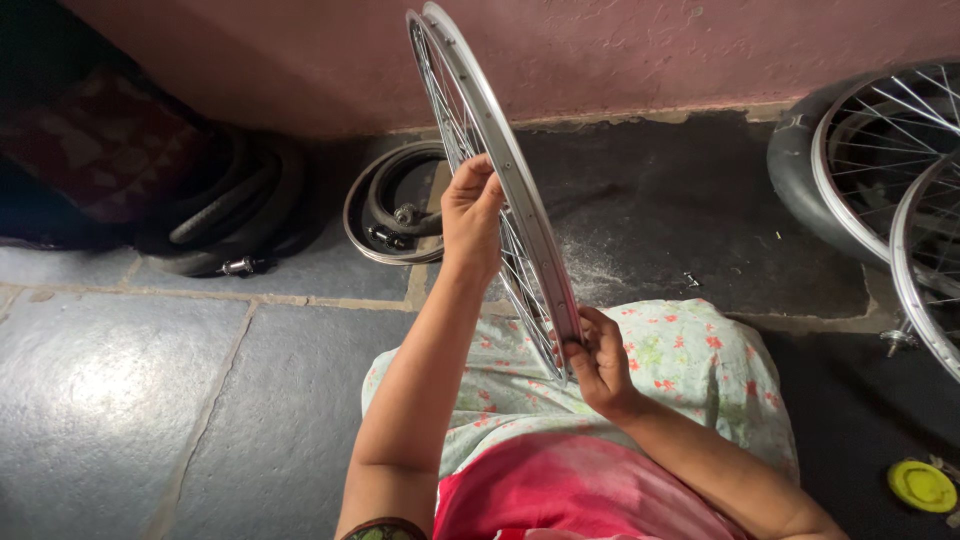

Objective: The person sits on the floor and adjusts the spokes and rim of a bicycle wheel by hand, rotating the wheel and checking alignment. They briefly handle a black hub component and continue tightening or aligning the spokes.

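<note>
Upright and edge-on to the camera, a silver spoked bicycle rim (500, 170) stands over the person's lap, its top near the pink wall (650, 50) and its lower edge down by the floral cloth (690, 360) on the knees. The left hand (470, 215) is closed on the rim partway up, fingers curled over the metal edge from the left. The right hand (598, 365) grips the rim's lower edge, fingers wrapped around it from the right. To the left, the grey stone floor (120, 400) lies open up to a pile of black tyres (230, 210) and a coiled tube (395, 210) by the wall. To the right, more spoked wheels (880, 160) crowd the frame's edge, with a yellow disc (921, 486) on the floor near the right elbow.
</note>
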A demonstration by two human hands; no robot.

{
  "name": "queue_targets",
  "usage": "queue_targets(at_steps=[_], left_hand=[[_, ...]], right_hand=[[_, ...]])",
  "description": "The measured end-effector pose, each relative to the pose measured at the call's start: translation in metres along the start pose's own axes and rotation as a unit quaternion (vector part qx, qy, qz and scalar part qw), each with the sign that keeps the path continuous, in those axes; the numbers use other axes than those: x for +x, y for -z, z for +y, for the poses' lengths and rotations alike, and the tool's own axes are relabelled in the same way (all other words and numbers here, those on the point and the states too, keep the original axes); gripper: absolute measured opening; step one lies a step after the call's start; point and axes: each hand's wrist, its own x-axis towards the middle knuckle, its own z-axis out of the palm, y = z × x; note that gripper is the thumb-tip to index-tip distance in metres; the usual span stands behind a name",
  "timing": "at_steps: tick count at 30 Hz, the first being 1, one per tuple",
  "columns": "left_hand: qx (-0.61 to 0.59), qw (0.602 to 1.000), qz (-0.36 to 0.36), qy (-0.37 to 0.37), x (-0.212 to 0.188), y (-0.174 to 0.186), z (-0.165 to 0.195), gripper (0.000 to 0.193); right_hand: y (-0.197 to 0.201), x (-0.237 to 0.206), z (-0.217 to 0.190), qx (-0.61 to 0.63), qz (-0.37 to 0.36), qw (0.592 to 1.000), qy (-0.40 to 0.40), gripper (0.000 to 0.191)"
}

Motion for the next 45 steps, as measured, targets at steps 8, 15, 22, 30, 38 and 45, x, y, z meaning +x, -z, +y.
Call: queue_targets(at_steps=[8, 15, 22, 30, 38, 45], left_hand=[[0.055, 0.998, -0.014, -0.037, -0.001, 0.002, 0.002, 0.025], [0.450, 0.866, 0.041, -0.214, -0.084, -0.036, 0.042, 0.087], [0.363, 0.931, -0.001, -0.018, -0.089, 0.021, 0.089, 0.095], [0.307, 0.952, -0.018, -0.001, -0.104, 0.049, 0.109, 0.094], [0.251, 0.967, -0.041, -0.016, -0.115, 0.057, 0.111, 0.091], [0.243, 0.967, -0.077, -0.005, -0.102, 0.049, 0.103, 0.089]], right_hand=[[-0.006, -0.001, 0.008, -0.038, 0.018, 0.999, 0.005, 0.043], [-0.034, 0.019, 0.015, -0.178, -0.072, 0.980, 0.059, 0.057], [-0.055, 0.044, 0.013, -0.323, -0.258, 0.886, 0.209, 0.082], [-0.014, 0.051, 0.049, -0.467, -0.182, 0.863, 0.062, 0.054], [0.014, 0.129, 0.020, -0.406, -0.005, 0.913, 0.034, 0.031], [0.007, 0.243, -0.009, -0.315, 0.133, 0.939, 0.045, 0.051]])
